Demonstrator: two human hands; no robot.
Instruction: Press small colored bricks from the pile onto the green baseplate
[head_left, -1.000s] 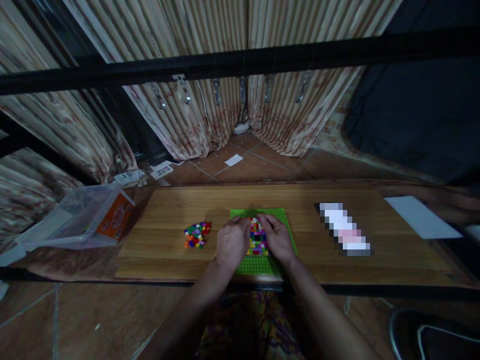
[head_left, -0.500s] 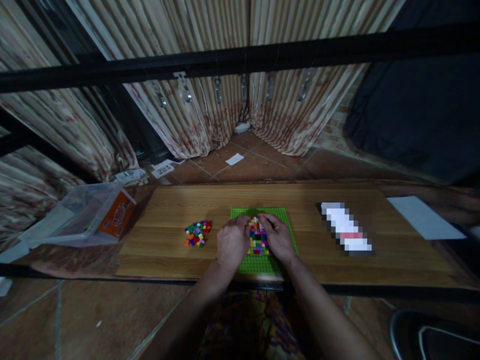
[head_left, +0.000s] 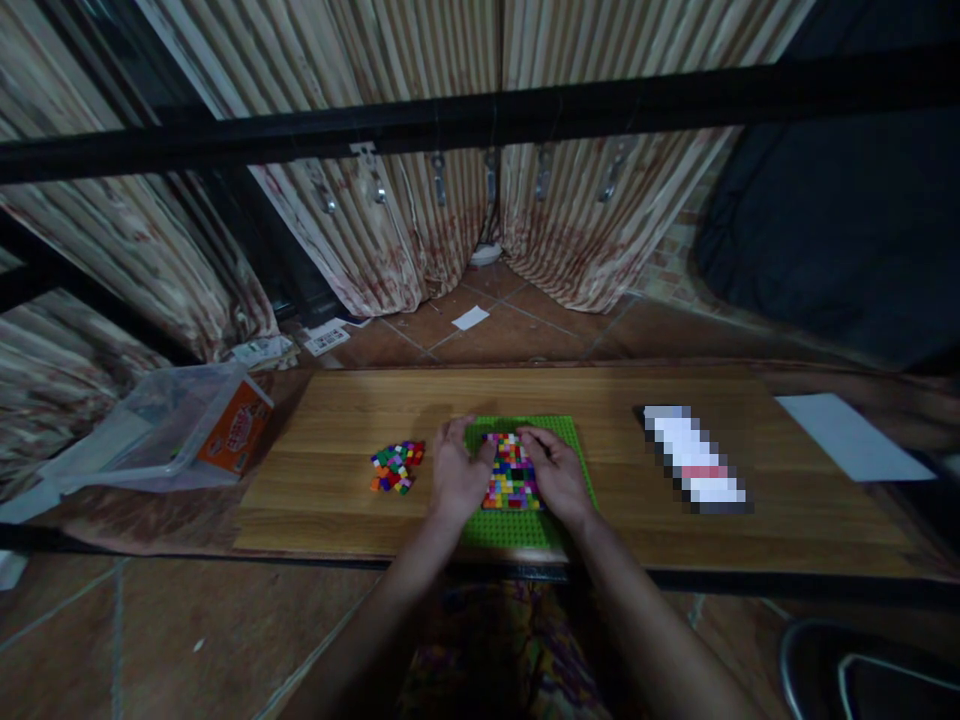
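A flat block of small multicoloured toy bricks (head_left: 512, 485) sits on a green studded baseplate (head_left: 517, 531) in front of me. At the block's left side is my left hand (head_left: 459, 478), open, its fingers raised and the thumb apart, close to the bricks' left edge. My right hand (head_left: 556, 478) lies along the right side, fingers bent together at the block's upper right corner. Whatever those fingertips hold, if anything, is too small to make out. A loose pile of coloured bricks (head_left: 396, 467) lies on the wood left of the baseplate.
The wooden tabletop (head_left: 337, 400) carries a blurred-out phone-like object (head_left: 694, 458) on the right. A white sheet (head_left: 851, 436) lies farther right. On the left stands a clear plastic box (head_left: 172, 400) with an orange label. A dark bar (head_left: 480, 122) crosses beyond the table.
My left hand has shifted slightly left and its fingers have opened away from the bricks, uncovering the block's left part. My right hand has stayed nearly in place.
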